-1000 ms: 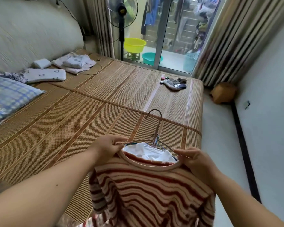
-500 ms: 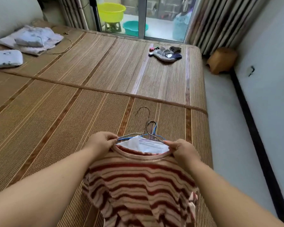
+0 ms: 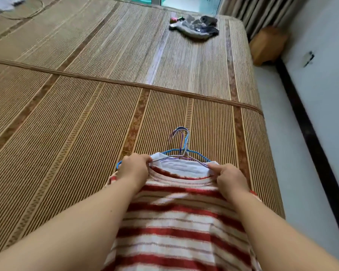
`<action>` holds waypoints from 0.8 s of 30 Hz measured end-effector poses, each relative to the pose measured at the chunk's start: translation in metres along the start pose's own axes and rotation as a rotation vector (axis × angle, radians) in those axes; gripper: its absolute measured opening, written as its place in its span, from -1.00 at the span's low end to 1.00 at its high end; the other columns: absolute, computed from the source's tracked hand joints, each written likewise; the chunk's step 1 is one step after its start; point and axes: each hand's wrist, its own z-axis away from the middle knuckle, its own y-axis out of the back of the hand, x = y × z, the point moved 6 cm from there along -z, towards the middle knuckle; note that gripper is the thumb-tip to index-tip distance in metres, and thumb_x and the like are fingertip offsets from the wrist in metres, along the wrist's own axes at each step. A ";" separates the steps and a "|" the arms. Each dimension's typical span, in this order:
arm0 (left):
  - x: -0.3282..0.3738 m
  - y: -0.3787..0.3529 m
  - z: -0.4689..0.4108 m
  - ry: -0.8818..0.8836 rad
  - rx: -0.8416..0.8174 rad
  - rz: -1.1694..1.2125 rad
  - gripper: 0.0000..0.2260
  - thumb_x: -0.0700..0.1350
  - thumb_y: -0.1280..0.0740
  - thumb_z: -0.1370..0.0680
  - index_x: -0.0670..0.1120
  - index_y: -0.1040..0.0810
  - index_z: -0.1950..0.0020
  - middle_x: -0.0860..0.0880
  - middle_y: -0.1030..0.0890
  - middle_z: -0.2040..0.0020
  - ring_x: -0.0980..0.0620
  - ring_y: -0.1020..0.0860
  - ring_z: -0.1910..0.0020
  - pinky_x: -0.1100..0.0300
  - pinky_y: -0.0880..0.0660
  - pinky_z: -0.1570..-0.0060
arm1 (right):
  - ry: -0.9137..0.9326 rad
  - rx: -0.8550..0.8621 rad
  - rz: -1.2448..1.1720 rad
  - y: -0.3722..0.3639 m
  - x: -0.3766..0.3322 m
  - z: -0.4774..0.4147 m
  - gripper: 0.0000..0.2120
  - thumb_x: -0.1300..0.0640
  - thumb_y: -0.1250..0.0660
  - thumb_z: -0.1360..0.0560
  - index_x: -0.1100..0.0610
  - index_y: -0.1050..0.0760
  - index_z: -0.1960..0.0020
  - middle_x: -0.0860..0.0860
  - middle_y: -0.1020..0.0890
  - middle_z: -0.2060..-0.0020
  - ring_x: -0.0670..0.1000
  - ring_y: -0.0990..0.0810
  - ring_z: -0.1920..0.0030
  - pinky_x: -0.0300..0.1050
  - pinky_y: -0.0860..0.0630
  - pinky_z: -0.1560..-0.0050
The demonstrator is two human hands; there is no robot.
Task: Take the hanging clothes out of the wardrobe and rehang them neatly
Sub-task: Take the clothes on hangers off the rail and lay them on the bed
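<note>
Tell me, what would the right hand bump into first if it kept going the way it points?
Probably the white cloth in the neck of the striped shirt, then the wire hangers. The right hand points up-left at them.

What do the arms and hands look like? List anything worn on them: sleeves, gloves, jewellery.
The left arm and right arm are bare, with no sleeve up to the frame's edge. The left hand and right hand wear no gloves. No watch or bracelet sits at either wrist, and no ring shows on the visible fingers.
</note>
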 end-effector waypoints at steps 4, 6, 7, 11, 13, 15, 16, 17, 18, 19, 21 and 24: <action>0.000 -0.006 -0.002 -0.077 0.014 -0.039 -0.73 -0.08 -0.16 -0.57 0.13 -0.59 -0.12 -0.06 -0.60 -0.01 -0.16 -0.45 -0.14 -0.06 -0.45 -0.10 | 0.049 -0.002 0.091 -0.015 0.001 -0.004 -0.67 0.06 -0.16 -0.56 -0.15 -0.48 -0.28 0.01 -0.51 0.00 0.09 -0.47 -0.10 0.00 -0.43 -0.16; -0.001 -0.007 0.004 -0.109 -0.036 -0.141 -0.71 0.02 -0.19 -0.56 0.17 -0.49 -0.27 -0.04 -0.52 -0.12 -0.12 -0.38 -0.21 -0.10 -0.36 -0.22 | 0.066 -0.051 0.192 -0.018 0.000 0.001 -0.58 -0.13 -0.21 -0.53 -0.17 -0.35 -0.38 0.02 -0.45 -0.10 0.09 -0.41 -0.18 0.07 -0.40 -0.23; -0.002 -0.008 0.010 -0.122 -0.073 -0.193 -0.64 0.05 -0.21 -0.55 0.20 -0.39 -0.35 -0.03 -0.45 -0.22 -0.11 -0.32 -0.27 -0.11 -0.29 -0.30 | 0.065 -0.088 0.233 -0.018 -0.001 0.007 -0.50 -0.17 -0.22 -0.50 -0.18 -0.27 -0.42 0.02 -0.42 -0.19 0.09 -0.37 -0.25 0.10 -0.36 -0.28; 0.004 0.010 0.043 -0.161 -0.173 -0.209 -0.44 0.01 -0.26 -0.52 0.29 -0.14 -0.46 -0.01 -0.04 -0.51 -0.10 0.01 -0.48 -0.17 -0.01 -0.44 | 0.067 -0.151 0.172 0.004 -0.013 0.034 -0.34 -0.19 -0.30 -0.46 -0.14 -0.14 -0.49 0.01 -0.32 -0.37 0.06 -0.28 -0.37 0.07 -0.30 -0.37; 0.013 0.032 0.064 -0.180 -0.171 -0.203 -0.43 0.04 -0.27 -0.52 0.31 -0.12 -0.47 0.00 0.00 -0.53 -0.09 0.05 -0.50 -0.18 0.03 -0.47 | 0.090 -0.166 0.139 0.027 -0.027 0.050 -0.31 -0.16 -0.32 -0.46 -0.11 -0.13 -0.50 0.01 -0.32 -0.36 0.03 -0.30 -0.36 0.01 -0.30 -0.37; 0.025 0.064 0.095 -0.188 -0.146 -0.185 -0.44 0.07 -0.26 -0.53 0.31 -0.11 -0.47 0.01 -0.01 -0.54 -0.08 0.06 -0.51 -0.19 0.01 -0.48 | 0.142 -0.155 0.090 0.061 -0.049 0.075 -0.31 -0.12 -0.35 -0.46 -0.08 -0.13 -0.50 -0.01 -0.35 -0.34 -0.01 -0.34 -0.32 -0.04 -0.31 -0.35; 0.031 0.081 0.113 -0.191 -0.136 -0.187 -0.44 0.08 -0.26 -0.53 0.31 -0.11 -0.47 0.02 -0.01 -0.54 -0.06 0.06 -0.51 -0.20 0.02 -0.48 | 0.182 -0.145 0.078 0.080 -0.061 0.089 -0.31 -0.10 -0.36 -0.46 -0.08 -0.13 -0.50 -0.02 -0.36 -0.34 -0.03 -0.35 -0.31 -0.05 -0.32 -0.34; 0.037 0.098 0.131 -0.198 -0.124 -0.196 -0.44 0.08 -0.26 -0.54 0.31 -0.11 -0.47 0.04 -0.01 -0.54 -0.05 0.07 -0.52 -0.19 0.02 -0.47 | 0.220 -0.143 0.083 0.098 -0.073 0.106 -0.31 -0.09 -0.36 -0.46 -0.08 -0.13 -0.50 -0.02 -0.36 -0.34 -0.04 -0.35 -0.31 -0.05 -0.33 -0.35; 0.042 0.111 0.149 -0.206 -0.116 -0.205 -0.45 0.09 -0.26 -0.54 0.30 -0.11 -0.47 0.05 0.00 -0.54 -0.05 0.07 -0.52 -0.19 0.03 -0.46 | 0.261 -0.142 0.106 0.113 -0.084 0.120 -0.31 -0.09 -0.36 -0.46 -0.08 -0.13 -0.50 -0.03 -0.35 -0.35 -0.04 -0.34 -0.32 -0.05 -0.32 -0.35; 0.049 0.128 0.170 -0.204 -0.106 -0.202 -0.45 0.11 -0.25 -0.55 0.29 -0.10 -0.48 0.06 0.00 -0.54 -0.04 0.07 -0.52 -0.19 0.03 -0.45 | 0.306 -0.142 0.144 0.131 -0.098 0.139 -0.31 -0.10 -0.36 -0.46 -0.09 -0.13 -0.50 -0.04 -0.34 -0.37 -0.04 -0.33 -0.33 -0.05 -0.32 -0.36; 0.062 0.164 0.213 -0.201 -0.080 -0.192 -0.44 0.12 -0.25 -0.55 0.25 -0.10 -0.50 0.07 0.00 -0.54 -0.04 0.07 -0.52 -0.18 0.02 -0.45 | 0.402 -0.135 0.213 0.165 -0.126 0.179 -0.33 -0.10 -0.35 -0.47 -0.10 -0.15 -0.49 -0.04 -0.34 -0.38 -0.03 -0.34 -0.34 -0.06 -0.34 -0.36; 0.080 0.216 0.281 -0.237 0.012 -0.222 -0.43 0.13 -0.22 -0.55 0.19 -0.08 -0.52 0.07 -0.03 -0.54 0.00 0.03 -0.51 -0.10 0.03 -0.47 | 0.588 -0.115 0.295 0.203 -0.172 0.246 -0.35 -0.13 -0.35 -0.45 -0.14 -0.19 -0.47 -0.03 -0.36 -0.36 0.02 -0.38 -0.32 -0.05 -0.37 -0.32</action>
